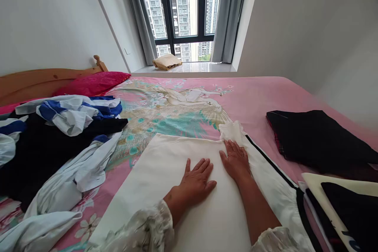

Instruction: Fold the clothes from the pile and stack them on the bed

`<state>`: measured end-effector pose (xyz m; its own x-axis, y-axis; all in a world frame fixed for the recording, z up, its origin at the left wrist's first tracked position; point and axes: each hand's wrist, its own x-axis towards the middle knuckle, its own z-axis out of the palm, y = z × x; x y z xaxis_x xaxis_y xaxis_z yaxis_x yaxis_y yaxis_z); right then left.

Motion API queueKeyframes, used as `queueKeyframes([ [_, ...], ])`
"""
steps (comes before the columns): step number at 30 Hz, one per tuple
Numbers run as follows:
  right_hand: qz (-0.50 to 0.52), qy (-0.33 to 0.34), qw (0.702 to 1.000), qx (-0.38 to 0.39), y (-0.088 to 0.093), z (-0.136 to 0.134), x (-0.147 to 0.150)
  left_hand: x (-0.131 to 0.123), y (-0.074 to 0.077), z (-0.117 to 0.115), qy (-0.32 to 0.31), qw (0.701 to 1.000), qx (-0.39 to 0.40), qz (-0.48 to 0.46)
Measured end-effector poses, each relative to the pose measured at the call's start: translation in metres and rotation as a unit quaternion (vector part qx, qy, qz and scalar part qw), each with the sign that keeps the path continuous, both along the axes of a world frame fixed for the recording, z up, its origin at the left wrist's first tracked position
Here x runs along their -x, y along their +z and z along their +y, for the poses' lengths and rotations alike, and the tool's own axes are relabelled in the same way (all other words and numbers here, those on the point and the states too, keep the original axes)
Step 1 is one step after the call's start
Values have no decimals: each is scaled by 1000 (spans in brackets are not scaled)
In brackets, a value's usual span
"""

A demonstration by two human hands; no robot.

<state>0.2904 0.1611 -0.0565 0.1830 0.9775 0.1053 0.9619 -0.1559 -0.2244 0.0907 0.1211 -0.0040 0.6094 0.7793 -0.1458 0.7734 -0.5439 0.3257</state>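
A white garment [141,183] lies spread on the bed, and its right part carries a black stripe along the side. My left hand [197,179] rests flat on the middle of the cloth, fingers stretched out. Further up and to the right, my right hand [236,158] lies with fingers spread, at the crease where the striped sleeve or leg [262,177] meets the main panel. Neither hand grips anything. The garment's near end runs out of view beneath my forearms.
A loose heap of white, blue and black clothes [62,138] covers the bed's left side. Folded black clothing [319,138] and a folded stack [339,204] lie at the right. The pink patterned bedsheet [260,90] reaches toward the window. A red pillow [91,82] leans near the wooden headboard [44,82].
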Motion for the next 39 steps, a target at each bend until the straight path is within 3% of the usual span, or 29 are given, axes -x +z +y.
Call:
queueKeyframes([
  [2, 5, 3, 1000, 5, 0, 0, 0, 11, -11, 29, 40, 999, 5, 28],
  [6, 7, 0, 1000, 5, 0, 1, 0, 84, -21, 94, 234, 968, -14, 88],
  [9, 5, -1, 1000, 2, 1, 2, 1, 124, -23, 122, 304, 949, -39, 78],
  [14, 7, -1, 1000, -2, 4, 3, 2, 141, -21, 142, 362, 930, -65, 27],
  [21, 9, -4, 1000, -12, 4, 3, 1, 167, 9, 179, 329, 942, -5, -64],
  [28, 16, -3, 1000, -24, 1, 4, 1, 170, 9, 164, 352, 921, -36, -163],
  [32, 31, 0, 999, -31, -1, 6, -4, 146, 11, 145, 358, 911, -110, -170],
  [34, 47, -4, 997, -57, 5, 5, -3, 122, 5, 126, 298, 929, -136, -174],
  [36, 58, 13, 993, -106, 17, -1, 6, 95, -6, 102, 169, 966, -129, -146],
  [38, 58, 110, 984, -131, 30, -9, 23, 73, -18, 79, 56, 990, -100, -86],
  [39, 57, 186, 974, -117, 35, -13, 32, 66, -23, 72, 36, 994, -87, -52],
])
